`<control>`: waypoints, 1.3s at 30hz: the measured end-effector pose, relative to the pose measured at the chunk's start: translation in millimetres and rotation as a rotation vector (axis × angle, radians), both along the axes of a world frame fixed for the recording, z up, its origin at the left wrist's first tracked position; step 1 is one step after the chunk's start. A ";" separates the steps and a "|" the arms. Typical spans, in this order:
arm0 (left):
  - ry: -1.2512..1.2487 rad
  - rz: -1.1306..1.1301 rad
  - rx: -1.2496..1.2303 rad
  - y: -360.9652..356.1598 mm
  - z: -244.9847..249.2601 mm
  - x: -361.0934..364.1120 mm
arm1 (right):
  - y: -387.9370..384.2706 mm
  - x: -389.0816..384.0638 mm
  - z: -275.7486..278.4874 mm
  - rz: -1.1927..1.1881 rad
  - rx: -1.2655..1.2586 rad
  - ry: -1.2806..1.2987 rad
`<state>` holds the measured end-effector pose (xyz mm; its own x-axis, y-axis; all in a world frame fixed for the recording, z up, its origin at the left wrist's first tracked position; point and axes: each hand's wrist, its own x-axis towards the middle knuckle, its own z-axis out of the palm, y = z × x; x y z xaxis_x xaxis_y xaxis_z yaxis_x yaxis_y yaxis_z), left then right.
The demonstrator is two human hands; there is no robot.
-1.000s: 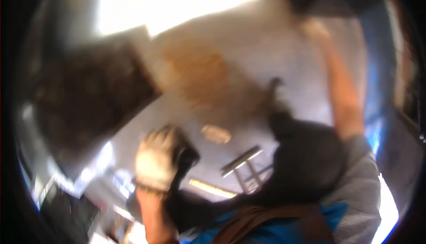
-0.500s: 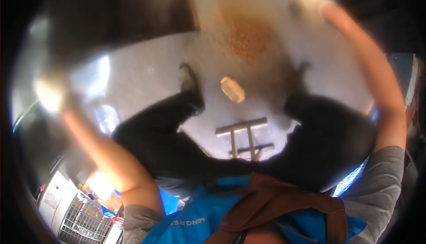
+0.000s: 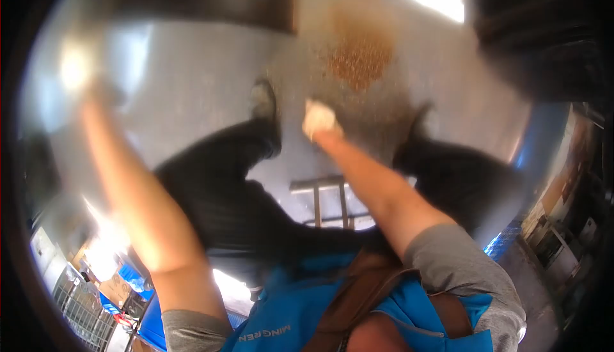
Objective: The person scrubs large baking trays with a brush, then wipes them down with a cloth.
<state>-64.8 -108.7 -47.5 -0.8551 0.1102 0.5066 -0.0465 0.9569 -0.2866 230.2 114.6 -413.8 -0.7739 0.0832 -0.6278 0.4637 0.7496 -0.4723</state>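
Legs [image 3: 217, 166] are spread, seemingly so the brown grains [image 3: 360, 61] on the floor [image 3: 198, 74] can be reached; right hand [image 3: 320, 120] is held near them, left hand [image 3: 75, 67] way out. Neither grip can be told, too blurry.

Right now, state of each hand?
Blurred, pale left hand: cannot tell if open or closed.
Pale-gloved right hand: fingers unclear; cannot tell its grip or whether it holds anything.

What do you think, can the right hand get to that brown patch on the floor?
Probably yes: the brown patch lies just ahead of the right hand, and nothing seems to stand between them.
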 end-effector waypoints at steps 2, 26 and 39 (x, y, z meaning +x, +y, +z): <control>0.021 0.005 -0.025 8.9 2.7 6.1 | -3.1 14.6 24.7 -0.056 -0.011 -0.137; 0.102 -0.368 0.469 115.3 0.5 23.3 | 16.8 10.9 -26.0 0.187 0.064 -0.265; -0.029 -0.306 0.716 151.6 1.4 7.9 | 16.9 9.2 -57.1 0.343 0.164 -0.141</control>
<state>-56.9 42.9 -46.1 -0.8531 -0.0017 0.5217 0.2481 0.8784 0.4085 239.4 131.4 -470.9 -0.6811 -0.0572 -0.7299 0.2250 0.9324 -0.2830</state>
